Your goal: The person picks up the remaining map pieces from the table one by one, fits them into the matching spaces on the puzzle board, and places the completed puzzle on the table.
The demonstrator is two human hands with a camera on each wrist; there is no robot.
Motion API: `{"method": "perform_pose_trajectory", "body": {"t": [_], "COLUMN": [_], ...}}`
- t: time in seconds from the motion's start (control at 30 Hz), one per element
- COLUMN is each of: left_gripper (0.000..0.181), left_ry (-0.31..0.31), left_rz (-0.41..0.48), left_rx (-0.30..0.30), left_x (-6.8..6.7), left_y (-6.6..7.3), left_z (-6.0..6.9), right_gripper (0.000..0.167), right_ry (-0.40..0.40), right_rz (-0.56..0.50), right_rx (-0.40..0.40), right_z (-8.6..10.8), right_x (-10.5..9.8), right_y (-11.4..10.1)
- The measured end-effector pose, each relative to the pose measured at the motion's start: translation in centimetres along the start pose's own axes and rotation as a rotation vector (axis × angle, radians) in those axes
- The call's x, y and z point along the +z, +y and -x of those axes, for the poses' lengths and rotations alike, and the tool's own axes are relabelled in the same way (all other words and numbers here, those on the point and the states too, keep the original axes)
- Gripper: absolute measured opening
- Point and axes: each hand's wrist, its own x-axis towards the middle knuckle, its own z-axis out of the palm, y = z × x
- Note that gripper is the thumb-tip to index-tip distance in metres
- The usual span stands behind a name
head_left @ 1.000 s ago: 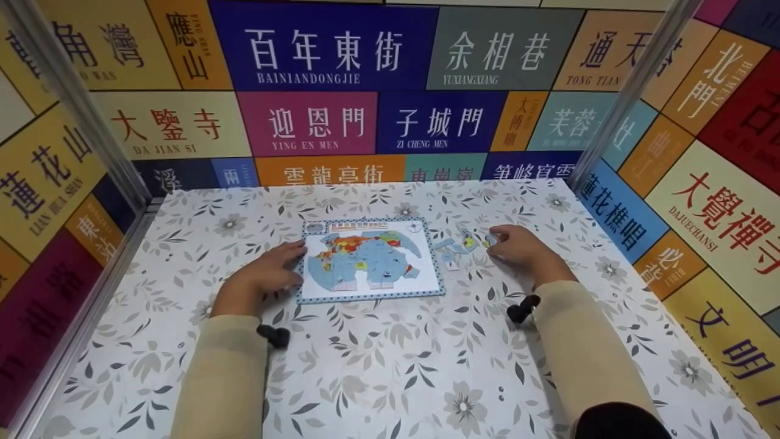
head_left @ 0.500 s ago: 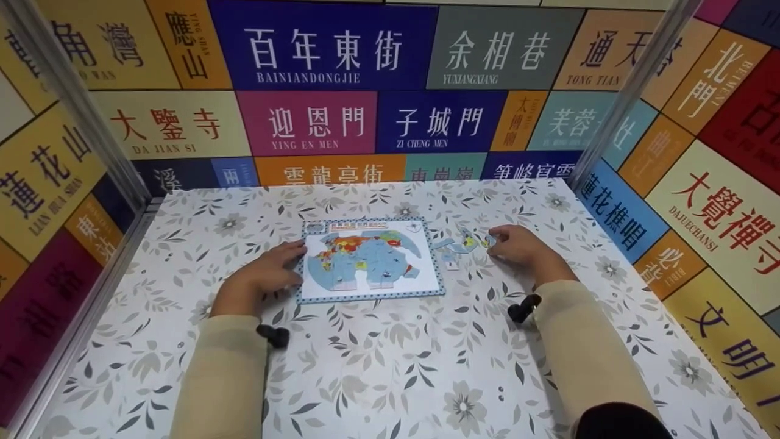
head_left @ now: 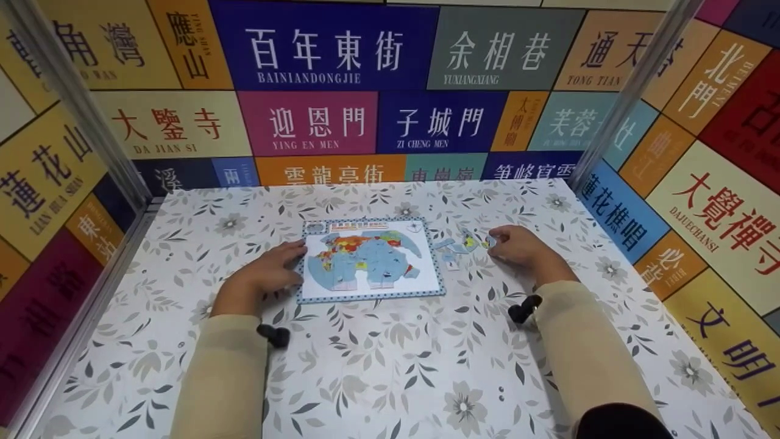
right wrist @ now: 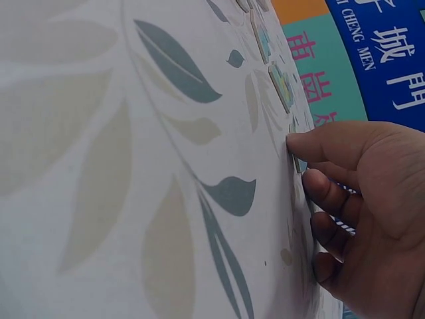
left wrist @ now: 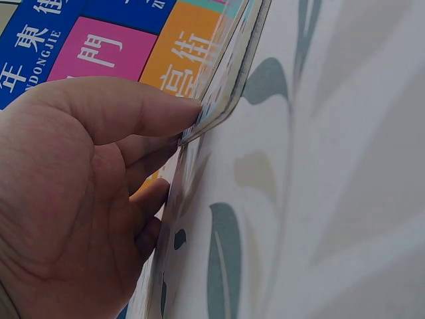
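A map puzzle board [head_left: 429, 281] with a dotted blue border lies flat, its map pieces leaving a white gap at the bottom. My left hand [head_left: 259, 274] rests at its left edge, fingers loosely bent; in the left wrist view the thumb of that hand [left wrist: 99, 179] touches the board's corner [left wrist: 222, 113]. To the right of the board, my right hand [head_left: 521, 251] holds a small puzzle piece [head_left: 491, 241] by its edges, low at the table. In the right wrist view, thumb and forefinger of the hand [right wrist: 372, 199] pinch that piece [right wrist: 297, 154], mostly hidden.
Several loose pieces, among them a blue and yellow one [head_left: 468, 242] and a pale one [head_left: 451, 266], lie between the board and my right hand. The table [head_left: 390, 366] has a leaf-patterned cover. Behind it stands a wall [head_left: 323, 49] of coloured signs, with metal posts at both corners.
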Motion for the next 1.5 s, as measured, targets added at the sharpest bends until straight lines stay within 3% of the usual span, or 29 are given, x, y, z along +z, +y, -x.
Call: {"method": "perform_pose_trajectory", "body": {"t": [0.3,0.47,0.63,0.77,1.07,1.5], "left_gripper": [0.080,0.079,0.079,0.079,0.081,0.080], "left_ry": [-0.006,-0.009,-0.007,-0.002,-0.001,0.001], "left_rz": [0.007,0.005,0.002,0.005,0.004,0.024], "left_rx": [-0.026,-0.028,-0.021,-0.018,0.037,0.016], "left_x": [-0.2,-0.2,-0.1,-0.1,-0.1,-0.1], "left_y": [0.1,0.1,0.1,0.1,-0.1,-0.3], "left_z": [0.0,0.1,0.2,0.2,0.2,0.0], "right_gripper": [0.058,0.062,0.072,0.067,0.055,0.057], "right_ry": [-0.002,-0.003,0.012,0.050,0.064,0.090], "right_rz": [0.021,0.025,0.025,0.024,-0.025,-0.094], "right_rx": [-0.018,-0.022,0.030,0.056,0.016,-0.006], "right_z": [-0.3,-0.5,-0.6,-0.5,-0.4,-0.4], "right_x": [-0.1,0.1,0.3,0.5,0.7,0.8], "right_y": [0.3,0.3,0.0,-0.4,-0.8,-1.4]}}
